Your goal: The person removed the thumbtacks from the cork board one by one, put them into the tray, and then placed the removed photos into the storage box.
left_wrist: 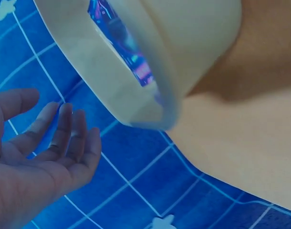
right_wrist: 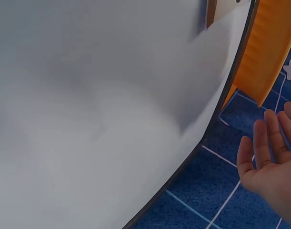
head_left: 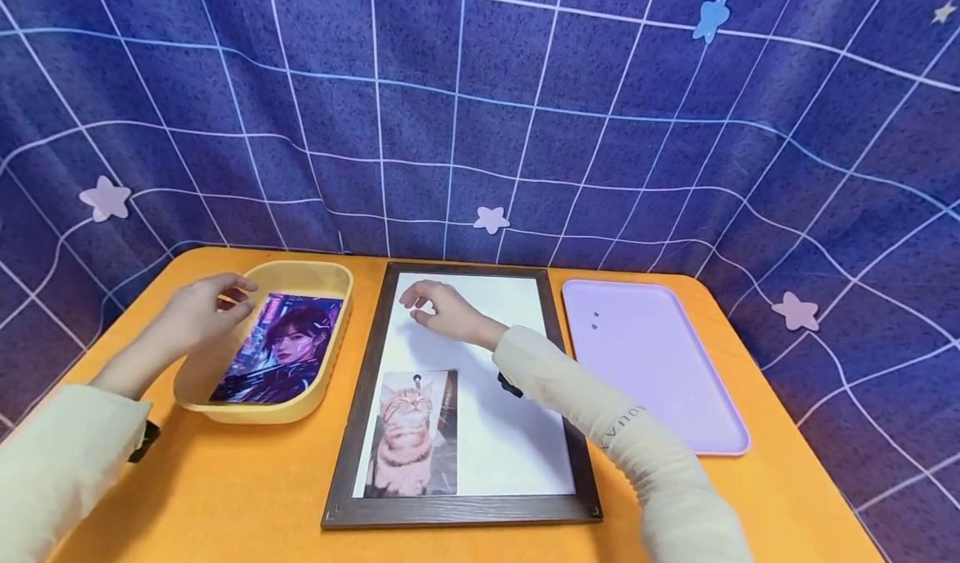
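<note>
My left hand hovers over the left side of a yellow plastic basket. Its fingers are loosely bent, with nothing in them. Inside the basket lies a purple-blue picture card of a dark-haired figure. Over the upper left part of a dark-framed whiteboard, my right hand is held with relaxed fingers and nothing between them. A photo of a tabby cat lies at the board's lower left, with a small round magnet at its top edge.
To the right of the board lies a shallow lilac tray holding small dark pieces near its upper left. An orange cloth covers the table. Behind it hangs a blue curtain with a grid and stars.
</note>
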